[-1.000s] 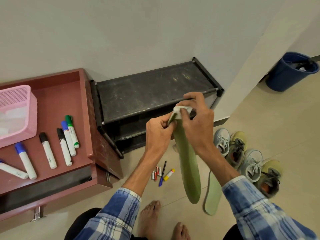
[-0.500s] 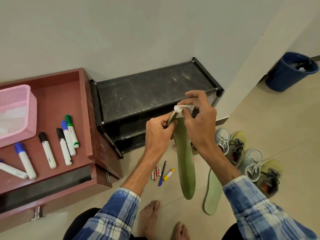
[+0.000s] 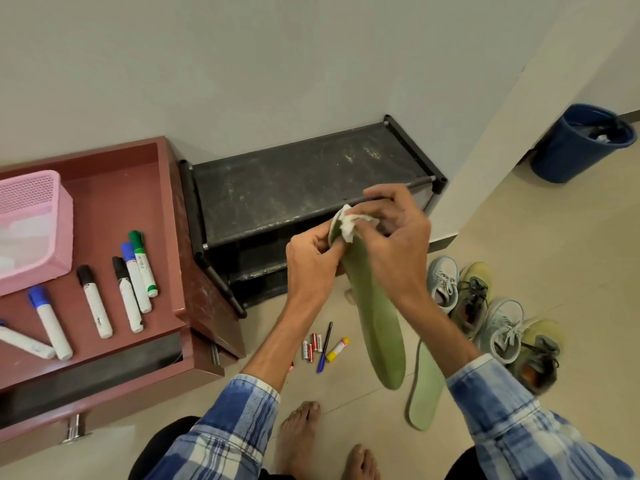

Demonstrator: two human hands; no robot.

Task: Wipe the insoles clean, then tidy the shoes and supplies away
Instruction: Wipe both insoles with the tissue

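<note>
A long green insole (image 3: 377, 327) hangs upright in front of me, its top end pinched by my left hand (image 3: 311, 261). My right hand (image 3: 391, 237) grips a crumpled white tissue (image 3: 348, 225) and presses it against the insole's top end. A second, paler green insole (image 3: 427, 386) lies flat on the floor below my right forearm. Two pairs of sneakers stand in a row at the right: grey-white ones (image 3: 441, 282) and yellow-green ones (image 3: 535, 355) alternate.
A black shoe rack (image 3: 294, 188) stands against the wall behind my hands. An open red-brown drawer (image 3: 114, 188) at the left holds a pink basket (image 3: 33, 230) and several markers (image 3: 133, 282). Batteries (image 3: 311, 346), a pen and a glue stick lie on the floor. A blue bin (image 3: 578, 143) stands far right.
My right hand has rubbed the tissue across the insole's top end, shifting slightly left. The insole's lower end has swung a little higher and to the left.
</note>
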